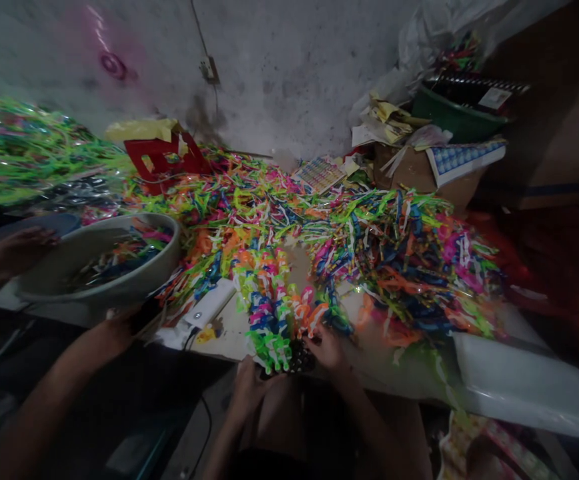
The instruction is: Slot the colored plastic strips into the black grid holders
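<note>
In the head view, rows of small green, blue, pink and white plastic pieces (pixel 269 320) stand in a dark holder with many holes (pixel 300 357) at the table's front edge. My left hand (pixel 250 381) is closed round the near left side of this holder. At its right side my right hand (pixel 325 347) has its fingers bent by orange and white pieces (pixel 312 313); whether it pinches one is too dim to tell. A large heap of the same bright pieces (pixel 399 260) spreads behind and to the right.
At the left, another person's hands (pixel 97 343) are beside a pale basin (pixel 172 250) with pieces in it. A white power strip (pixel 212 303) lies near the front edge. A red stand (pixel 162 160), a cardboard box (pixel 457 187) and a green tub (pixel 449 117) are further back.
</note>
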A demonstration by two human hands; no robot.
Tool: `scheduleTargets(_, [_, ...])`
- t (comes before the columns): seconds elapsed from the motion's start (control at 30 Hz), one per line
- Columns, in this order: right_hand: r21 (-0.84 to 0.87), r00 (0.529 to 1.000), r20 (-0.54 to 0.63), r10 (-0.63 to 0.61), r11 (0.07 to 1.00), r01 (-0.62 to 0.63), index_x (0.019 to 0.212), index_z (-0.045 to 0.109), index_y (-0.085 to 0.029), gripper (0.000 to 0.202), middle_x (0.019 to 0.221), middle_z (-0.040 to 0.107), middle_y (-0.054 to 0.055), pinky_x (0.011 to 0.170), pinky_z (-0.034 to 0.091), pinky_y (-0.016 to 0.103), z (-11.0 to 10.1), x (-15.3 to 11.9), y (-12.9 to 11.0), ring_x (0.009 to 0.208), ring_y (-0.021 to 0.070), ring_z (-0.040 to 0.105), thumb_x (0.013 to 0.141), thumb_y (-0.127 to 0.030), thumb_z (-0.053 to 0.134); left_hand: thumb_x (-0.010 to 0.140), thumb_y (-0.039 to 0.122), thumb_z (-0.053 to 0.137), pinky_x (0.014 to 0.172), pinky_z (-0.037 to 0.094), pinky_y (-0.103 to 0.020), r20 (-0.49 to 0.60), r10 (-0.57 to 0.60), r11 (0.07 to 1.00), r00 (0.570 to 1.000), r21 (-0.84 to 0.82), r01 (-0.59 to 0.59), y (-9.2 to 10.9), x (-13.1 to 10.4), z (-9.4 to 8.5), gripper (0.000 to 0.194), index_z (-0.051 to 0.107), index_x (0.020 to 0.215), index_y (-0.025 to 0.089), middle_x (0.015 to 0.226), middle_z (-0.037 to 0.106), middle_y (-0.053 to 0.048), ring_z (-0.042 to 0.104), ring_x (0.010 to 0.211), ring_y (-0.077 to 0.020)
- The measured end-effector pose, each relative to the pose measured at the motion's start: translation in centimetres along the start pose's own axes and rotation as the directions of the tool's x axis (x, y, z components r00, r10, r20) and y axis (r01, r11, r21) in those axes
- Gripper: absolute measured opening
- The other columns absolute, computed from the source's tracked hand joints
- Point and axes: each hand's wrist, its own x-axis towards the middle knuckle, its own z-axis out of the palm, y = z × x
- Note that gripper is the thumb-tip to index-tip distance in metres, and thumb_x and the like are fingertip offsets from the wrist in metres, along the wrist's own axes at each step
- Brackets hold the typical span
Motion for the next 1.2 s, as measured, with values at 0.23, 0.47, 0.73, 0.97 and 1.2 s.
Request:
scheduleTargets(0.23, [0.370, 0.994, 0.097, 0.042, 0.926, -0.075, 0.087, 0.054, -0.021, 0.017, 0.084, 0.069, 0.003, 0.065, 0.058, 0.035, 0.4, 0.5, 1.2, 0.076, 0.0213, 0.070, 0.075, -0.032, 0.060, 0.062, 0.059, 0.070, 0.079, 0.050, -0.047, -0.016, 0.007, 0.999, 1.000, 0.049, -0.006, -0.3, 0.0, 0.3, 0.052, 0.063, 0.093, 0.018, 0.092, 0.065, -0.010, 0.060, 0.089, -0.0303])
scheduleTargets(0.47, [0.153, 0.996, 0.044, 0.079, 0.985, -0.085, 0.086, 0.059, -0.019, 0.010, 0.080, 0.069, 0.004, 0.066, 0.055, 0.031, 0.3, 0.6, 0.7, 0.078, 0.0209, 0.068, 0.079, -0.026, 0.056, 0.068, 0.053, 0.068, 0.078, 0.050, -0.047, 0.004, 0.022, 0.998, 1.000, 0.058, -0.023, -0.2, 0.0, -0.1, 0.047, 0.060, 0.097, 0.018, 0.093, 0.065, -0.010, 0.060, 0.089, -0.0293])
scheduleTargets(0.73, [-0.243, 0.985, 0.129, -0.115, 0.959, 0.144, 0.086, 0.066, -0.017, 0.011, 0.089, 0.070, 0.006, 0.076, 0.045, 0.026, -2.3, 0.5, -2.4, 0.082, 0.0182, 0.064, 0.081, -0.017, 0.056, 0.067, 0.053, 0.069, 0.081, 0.049, -0.050, -0.017, 0.037, 0.998, 0.999, 0.052, -0.036, -0.4, -0.1, 0.0, 0.049, 0.060, 0.100, 0.018, 0.099, 0.065, -0.013, 0.060, 0.094, -0.0317])
scheduleTargets(0.97, [-0.254, 0.967, 0.196, -0.162, 0.944, 0.209, 0.089, 0.066, -0.016, 0.014, 0.091, 0.070, 0.006, 0.076, 0.043, 0.024, -2.3, 0.8, -2.5, 0.085, 0.0180, 0.063, 0.078, -0.012, 0.057, 0.066, 0.054, 0.069, 0.081, 0.050, -0.049, -0.018, 0.023, 0.999, 1.000, 0.048, -0.022, -0.5, 0.0, 0.0, 0.049, 0.061, 0.099, 0.018, 0.096, 0.066, -0.011, 0.061, 0.093, -0.0309])
scheduleTargets(1.2, [-0.219, 0.971, 0.176, -0.160, 0.956, 0.197, 0.087, 0.066, -0.018, 0.014, 0.089, 0.071, 0.004, 0.073, 0.044, 0.023, -2.1, 0.6, -2.8, 0.083, 0.0176, 0.064, 0.079, -0.011, 0.057, 0.068, 0.054, 0.067, 0.080, 0.050, -0.047, -0.007, 0.024, 0.999, 1.000, 0.029, -0.023, -0.2, 0.1, -0.1, 0.047, 0.062, 0.098, 0.018, 0.097, 0.066, -0.011, 0.061, 0.092, -0.0297])
